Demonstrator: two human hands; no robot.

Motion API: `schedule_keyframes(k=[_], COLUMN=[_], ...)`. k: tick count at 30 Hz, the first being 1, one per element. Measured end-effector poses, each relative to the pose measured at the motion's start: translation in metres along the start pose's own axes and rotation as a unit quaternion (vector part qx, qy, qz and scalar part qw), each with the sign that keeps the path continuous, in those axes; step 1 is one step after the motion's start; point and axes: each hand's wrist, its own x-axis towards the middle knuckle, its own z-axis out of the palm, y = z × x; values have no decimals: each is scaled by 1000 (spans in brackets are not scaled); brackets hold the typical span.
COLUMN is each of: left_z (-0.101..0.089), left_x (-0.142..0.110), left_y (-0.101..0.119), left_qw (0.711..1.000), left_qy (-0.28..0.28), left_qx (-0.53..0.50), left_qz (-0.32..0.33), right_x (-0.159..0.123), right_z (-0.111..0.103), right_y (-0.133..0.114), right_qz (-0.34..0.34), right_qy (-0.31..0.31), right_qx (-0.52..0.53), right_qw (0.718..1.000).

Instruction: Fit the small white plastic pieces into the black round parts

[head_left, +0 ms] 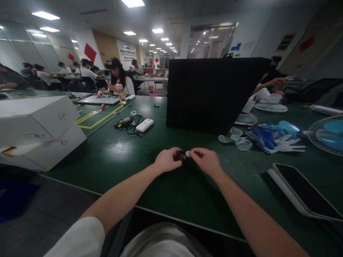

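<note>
My left hand (168, 160) grips a small dark part (182, 156) with a round metallic centre, perhaps a little motor; its exact kind is too small to tell. Between the fingertips of my right hand (207, 160) is a small white round piece (188, 154), close beside the dark part. Whether the two pieces touch cannot be made out. Both hands are just above the green tabletop (160, 189), in front of a large black panel (206, 94). To the right of my right hand lies a clear fan blade (237, 139).
Blue and white gloves (278, 139), a round fan grille (329, 134) and a phone (305, 189) are at the right. White boxes (40, 132) stand at the left. A white power bank (144, 125) and black cables (128, 123) lie farther back. Other people sit beyond.
</note>
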Motion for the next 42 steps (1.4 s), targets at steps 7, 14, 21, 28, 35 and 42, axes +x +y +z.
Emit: schedule_keyframes(k=[7, 14, 21, 28, 35, 42], left_z=[0, 0, 1, 0, -5, -13], left_x=[-1, 2, 6, 10, 8, 11], left_y=[0, -2, -7, -13, -10, -17], left_qw=[1000, 999, 999, 997, 994, 985], left_qy=[2, 2, -6, -12, -38, -68], left_qx=[-20, -31, -46, -77, -96, -153], left_qz=[4, -6, 11, -8, -18, -37], right_x=[2, 1, 4, 5, 9, 22], right_z=[-2, -2, 3, 13, 6, -17], right_y=[5, 5, 13, 21, 33, 80], right_qz=[24, 18, 36, 80, 126, 356], right_qy=[-18, -41, -70, -124, -40, 76], right_qx=[-1, 22, -3, 55, 117, 348], right_qw=[1000, 999, 997, 987, 984, 864])
